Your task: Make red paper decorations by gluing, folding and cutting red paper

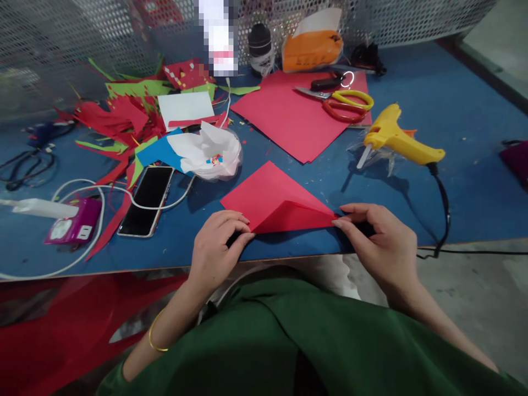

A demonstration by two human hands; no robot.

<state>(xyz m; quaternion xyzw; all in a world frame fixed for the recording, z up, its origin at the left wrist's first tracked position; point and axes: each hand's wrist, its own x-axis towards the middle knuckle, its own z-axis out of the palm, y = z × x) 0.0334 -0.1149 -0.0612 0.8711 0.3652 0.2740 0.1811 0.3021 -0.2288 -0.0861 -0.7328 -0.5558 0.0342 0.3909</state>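
Head view: the left hand [223,242] pinches one corner of the folded red paper [272,201], the right hand [377,242] grips the opposite corner between thumb and fingers, and there it lies, along the near edge of the blue bench [297,242], phone [146,202] off left.

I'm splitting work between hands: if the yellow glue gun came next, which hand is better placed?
Probably right: the right hand pinches the folded red paper at its corner nearer the glue gun; the left hand holds its other end, farther away.
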